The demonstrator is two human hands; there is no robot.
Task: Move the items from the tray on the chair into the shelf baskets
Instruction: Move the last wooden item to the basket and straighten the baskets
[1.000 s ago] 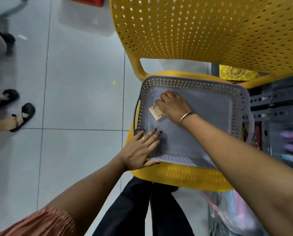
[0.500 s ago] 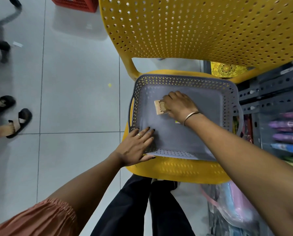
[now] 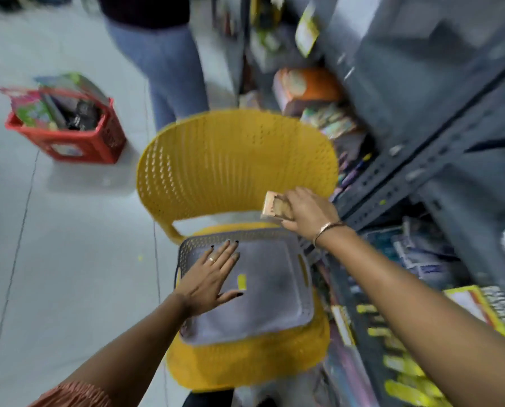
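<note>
Small box (image 3: 274,207) now lifted from tray (image 3: 299,304)

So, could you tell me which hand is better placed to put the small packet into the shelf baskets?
The right hand. It already grips the small tan packet, lifted above the tray, next to the shelf. The left hand lies flat on the tray's left side, farther from the shelf.
</note>
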